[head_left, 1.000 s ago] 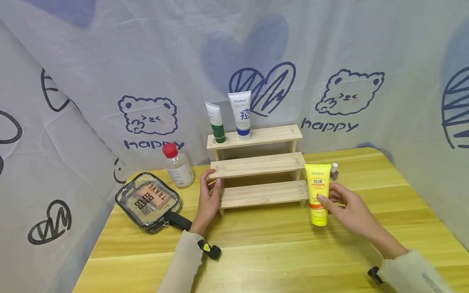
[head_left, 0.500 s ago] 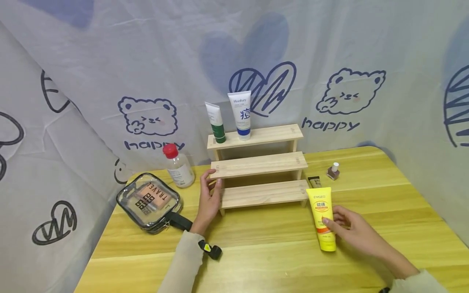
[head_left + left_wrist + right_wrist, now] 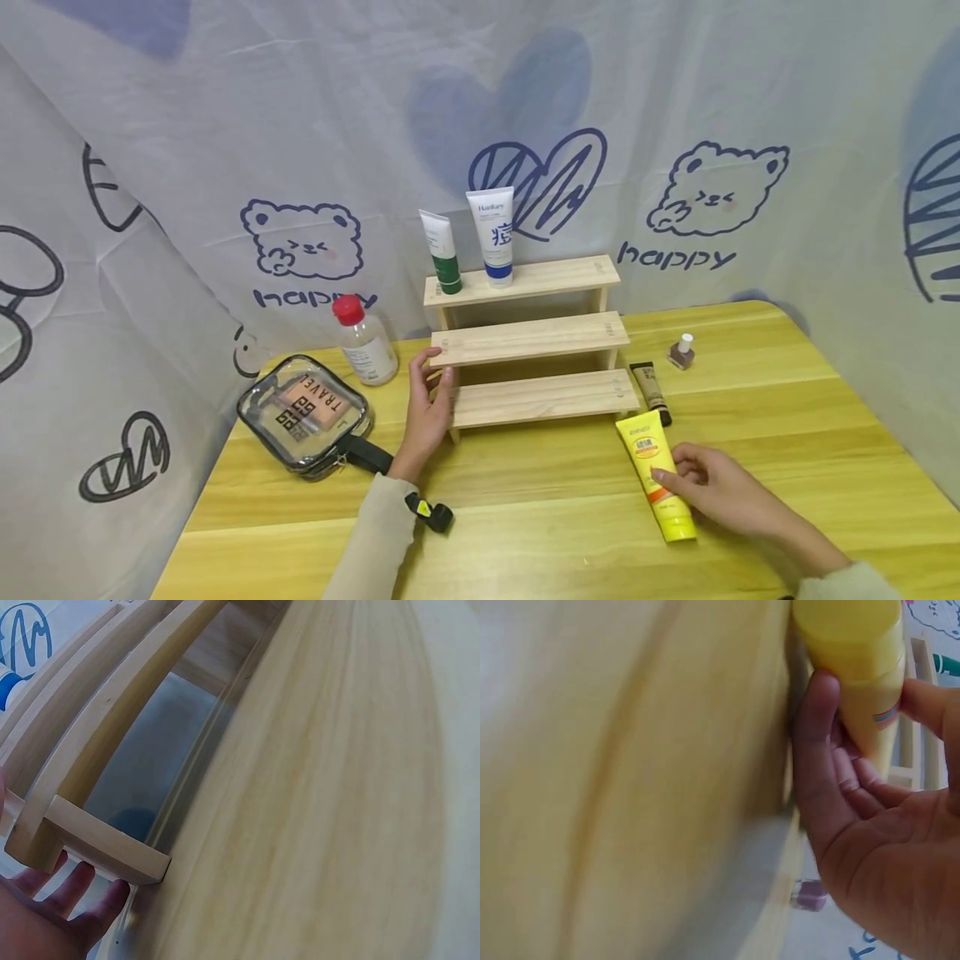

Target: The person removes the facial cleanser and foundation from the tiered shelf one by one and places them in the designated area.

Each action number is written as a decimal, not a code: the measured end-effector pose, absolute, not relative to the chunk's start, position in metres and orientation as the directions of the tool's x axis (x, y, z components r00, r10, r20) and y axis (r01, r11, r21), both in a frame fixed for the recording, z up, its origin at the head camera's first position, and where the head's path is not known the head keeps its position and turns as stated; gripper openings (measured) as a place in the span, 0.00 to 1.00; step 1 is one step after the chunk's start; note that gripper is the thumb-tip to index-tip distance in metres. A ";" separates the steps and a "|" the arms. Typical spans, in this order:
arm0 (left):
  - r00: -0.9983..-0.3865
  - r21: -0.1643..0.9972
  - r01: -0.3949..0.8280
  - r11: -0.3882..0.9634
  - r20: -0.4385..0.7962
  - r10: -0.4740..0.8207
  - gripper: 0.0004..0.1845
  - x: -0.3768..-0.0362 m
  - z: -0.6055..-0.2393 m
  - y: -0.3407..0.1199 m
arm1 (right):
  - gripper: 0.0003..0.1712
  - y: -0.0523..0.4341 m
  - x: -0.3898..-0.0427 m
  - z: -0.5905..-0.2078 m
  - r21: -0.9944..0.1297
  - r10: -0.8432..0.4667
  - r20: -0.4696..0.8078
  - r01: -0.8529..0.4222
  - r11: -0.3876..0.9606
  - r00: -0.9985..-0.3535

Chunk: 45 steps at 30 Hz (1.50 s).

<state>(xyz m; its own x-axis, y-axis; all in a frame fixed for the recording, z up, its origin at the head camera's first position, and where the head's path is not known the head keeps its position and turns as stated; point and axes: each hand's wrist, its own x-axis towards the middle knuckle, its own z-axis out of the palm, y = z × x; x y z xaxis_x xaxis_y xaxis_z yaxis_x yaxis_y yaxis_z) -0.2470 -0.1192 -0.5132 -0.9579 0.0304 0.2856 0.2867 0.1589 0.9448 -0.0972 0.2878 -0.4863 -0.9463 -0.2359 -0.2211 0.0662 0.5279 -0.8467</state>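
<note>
My right hand (image 3: 723, 492) grips a yellow squeeze tube (image 3: 654, 475), thumb on its front and fingers behind. The tube leans back to the left over the table, cap end down and towards me; in the right wrist view its yellow cap (image 3: 847, 634) is close up. My left hand (image 3: 427, 414) holds the left end of a three-tier wooden display shelf (image 3: 528, 337); in the left wrist view its fingers (image 3: 75, 889) lie against the shelf's leg. A white-and-green tube (image 3: 442, 252) and a white-and-blue tube (image 3: 492, 239) stand on the top tier.
A small gold tube (image 3: 651, 392) with a black end lies right of the shelf, near a nail polish bottle (image 3: 682, 353) with a white cap. To the left are a red-capped clear bottle (image 3: 367, 346) and a transparent travel pouch (image 3: 307, 417). A printed curtain hangs behind.
My right hand has brought the yellow tube down and towards me, tilting its top to the left. The gold tube and nail polish have come into fuller view. The left hand stays put.
</note>
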 end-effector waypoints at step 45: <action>-0.963 0.949 0.269 0.163 0.267 0.032 0.22 -0.246 -0.513 -0.118 | 0.38 0.269 -0.091 -0.449 -0.734 -0.104 -0.186 0.068 0.676 -0.977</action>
<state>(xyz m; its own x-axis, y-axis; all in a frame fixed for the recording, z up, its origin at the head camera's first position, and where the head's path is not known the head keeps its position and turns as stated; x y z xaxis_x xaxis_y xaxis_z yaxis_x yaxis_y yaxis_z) -0.2459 -0.1178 -0.5129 -0.9631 0.0322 0.2672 0.2688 0.1634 0.9492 -0.0909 0.2686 -0.4486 -0.9771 -0.1037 -0.1857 0.0678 0.6756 -0.7342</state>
